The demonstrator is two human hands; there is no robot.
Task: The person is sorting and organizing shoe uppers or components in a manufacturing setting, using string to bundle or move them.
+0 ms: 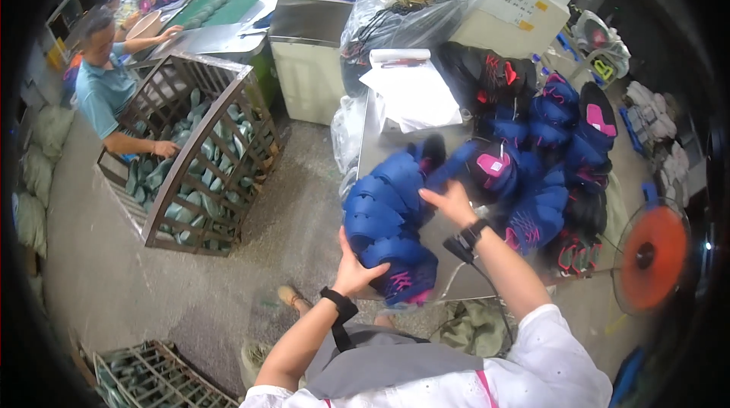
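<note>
A row of nested dark-blue shoe uppers (380, 214) curves along the near left side of the metal table. My left hand (356, 273) grips the near end of this row, thumb on top and fingers round its left side. Its nearest upper (411, 275) has pink lacing and a pink edge. To the right, my right hand (454, 204) is closed at the end of another blue shoe upper (450, 167), with the thumb pointing left and the other fingertips partly hidden. Beside it lies an upper with a pink tongue (496, 165) bearing a white label.
More blue and black uppers (540, 206) crowd the table's right side. White papers (414, 96) and a bag of black cords (403, 24) lie farther back. An orange fan (650, 256) stands at right. At left, a co-worker (106, 92) reaches into a slatted cart (163, 229) of green shoe lasts.
</note>
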